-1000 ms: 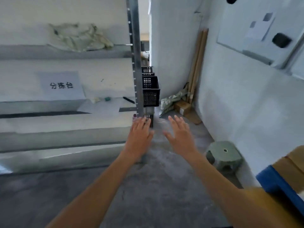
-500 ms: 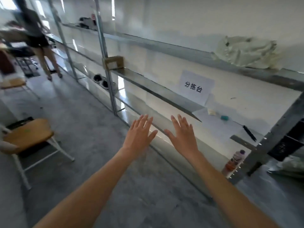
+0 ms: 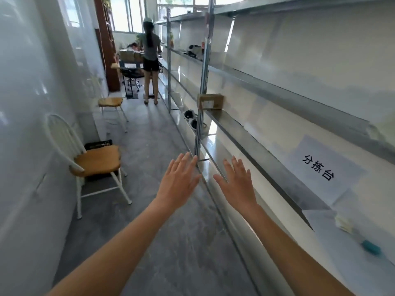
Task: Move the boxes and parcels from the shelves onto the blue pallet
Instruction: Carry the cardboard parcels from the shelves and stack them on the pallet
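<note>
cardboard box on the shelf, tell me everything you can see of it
The cardboard box is small, brown and closed, with a pale label on its facing side. It sits upright at the near end of a metal shelf, against the upright post, which covers part of its left side. Nothing lies on it, and both hands are away from it.

We see a white-framed chair (image 3: 94, 161) with a tan wooden seat well to the left of the hands, a black crate (image 3: 98, 144) on the floor just behind it. Farther ahead of the hands stands a wooden stool (image 3: 110, 102), and beyond it a person (image 3: 150, 54) faces away from us near a black office chair (image 3: 131, 76). To the right of the hands a white paper sign (image 3: 322, 169) with black characters hangs on the wall. Nearer us on the right lies a small teal object (image 3: 370, 247), perhaps an eraser
</note>
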